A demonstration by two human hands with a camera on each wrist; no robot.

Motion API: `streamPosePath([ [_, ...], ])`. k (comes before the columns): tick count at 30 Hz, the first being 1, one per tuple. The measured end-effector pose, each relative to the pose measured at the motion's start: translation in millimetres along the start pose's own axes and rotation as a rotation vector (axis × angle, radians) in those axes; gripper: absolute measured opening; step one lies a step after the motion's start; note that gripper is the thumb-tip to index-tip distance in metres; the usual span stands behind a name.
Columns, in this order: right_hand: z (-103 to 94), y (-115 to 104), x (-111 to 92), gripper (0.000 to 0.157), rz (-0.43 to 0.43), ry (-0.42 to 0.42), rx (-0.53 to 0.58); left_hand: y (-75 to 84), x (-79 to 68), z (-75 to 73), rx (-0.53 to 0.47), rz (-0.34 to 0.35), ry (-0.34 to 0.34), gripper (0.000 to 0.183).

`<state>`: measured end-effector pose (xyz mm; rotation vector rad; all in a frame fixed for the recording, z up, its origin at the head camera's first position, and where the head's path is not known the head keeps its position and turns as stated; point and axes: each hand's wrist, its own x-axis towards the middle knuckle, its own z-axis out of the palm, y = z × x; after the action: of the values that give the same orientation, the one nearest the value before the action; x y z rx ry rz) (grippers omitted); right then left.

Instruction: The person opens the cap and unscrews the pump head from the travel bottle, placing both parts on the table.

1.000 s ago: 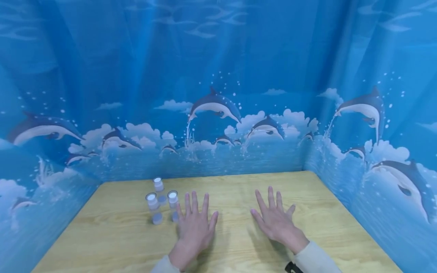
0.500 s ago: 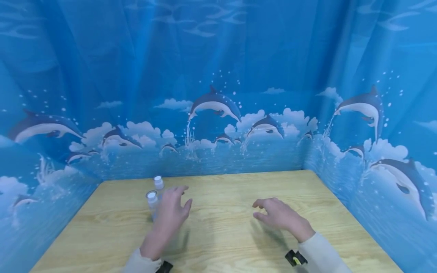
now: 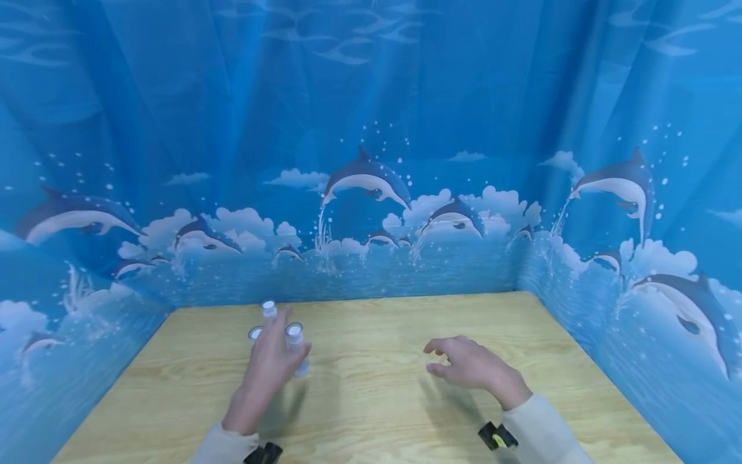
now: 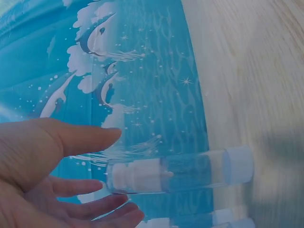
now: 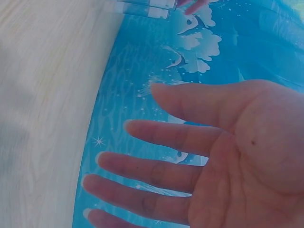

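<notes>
Three small clear bottles with white tops stand upright at the left of the table. My left hand (image 3: 268,362) is above them, its thumb and fingers spread apart, near the right-hand bottle (image 3: 295,335). In the left wrist view that bottle (image 4: 190,173) lies just past the fingertips, and no grip on it shows. The back bottle (image 3: 269,309) and the left bottle (image 3: 255,334) are partly hidden by the left hand. My right hand (image 3: 474,365) hovers over the right of the table, fingers loosely bent, holding nothing.
The wood-grain table (image 3: 371,412) is enclosed at the back and both sides by a blue curtain (image 3: 371,258) printed with dolphins. A black strap (image 3: 497,437) is at the right wrist, another strap (image 3: 263,453) at the left.
Both hands started with fingers spread over the table. My left hand has moved left to the bottles and turned with its thumb to the right; my right hand has turned and its fingers bent.
</notes>
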<state>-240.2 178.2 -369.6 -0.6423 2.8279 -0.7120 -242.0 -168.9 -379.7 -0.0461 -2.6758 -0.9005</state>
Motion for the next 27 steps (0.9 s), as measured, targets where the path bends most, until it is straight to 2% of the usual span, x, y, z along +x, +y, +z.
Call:
streamPosePath([
  [13, -3.7, -9.3, 1.9, 0.034, -0.007, -0.047, 0.015, -21.4, 3.7, 17.5, -0.110, -0.064, -0.093, 0.087],
  [18, -5.0, -13.5, 2.4, 0.035, -0.050, -0.050, 0.014, -25.8, 2.5, 23.8, -0.117, -0.041, -0.104, 0.092],
  [23, -4.1, -17.5, 4.2, 0.036, -0.063, -0.061, 0.035, -30.4, 0.2, 29.7, -0.158, -0.019, -0.088, 0.077],
  [27, -2.9, -20.4, 6.0, 0.036, -0.084, -0.071, 0.031, -34.0, -1.6, 32.7, -0.166, -0.060, -0.096, 0.059],
])
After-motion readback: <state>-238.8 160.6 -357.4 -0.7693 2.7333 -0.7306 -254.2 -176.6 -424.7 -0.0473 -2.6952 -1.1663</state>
